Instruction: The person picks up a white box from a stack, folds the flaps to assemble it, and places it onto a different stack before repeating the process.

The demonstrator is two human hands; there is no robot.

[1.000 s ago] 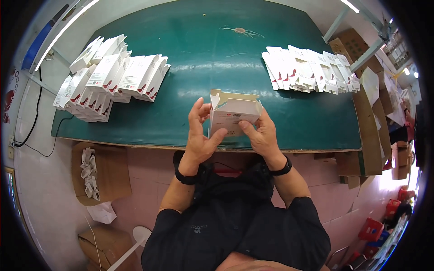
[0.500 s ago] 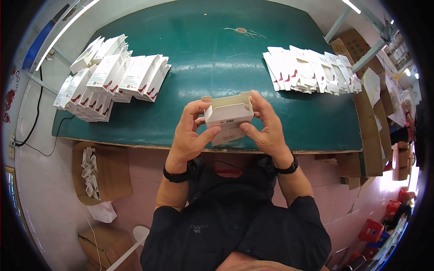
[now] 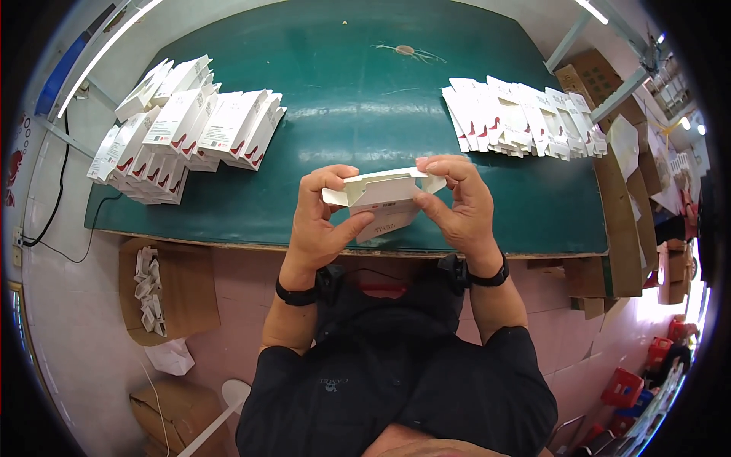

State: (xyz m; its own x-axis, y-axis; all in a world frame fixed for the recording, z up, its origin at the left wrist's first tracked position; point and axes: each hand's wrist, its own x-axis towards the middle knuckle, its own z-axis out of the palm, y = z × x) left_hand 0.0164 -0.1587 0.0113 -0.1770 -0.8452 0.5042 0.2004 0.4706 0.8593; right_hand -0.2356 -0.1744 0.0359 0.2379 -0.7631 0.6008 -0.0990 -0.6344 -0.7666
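Both hands, left hand (image 3: 320, 221) and right hand (image 3: 457, 206), grasp a small white carton (image 3: 383, 199), now turned sideways with its flaps open above the green worktop (image 3: 350, 114).

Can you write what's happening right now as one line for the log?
left hand: holds small white carton | right hand: holds its other end | carton: flaps open, above green table edge | white carton stacks left and right

Black short-sleeved shirt (image 3: 396, 381), black wristbands on both wrists.
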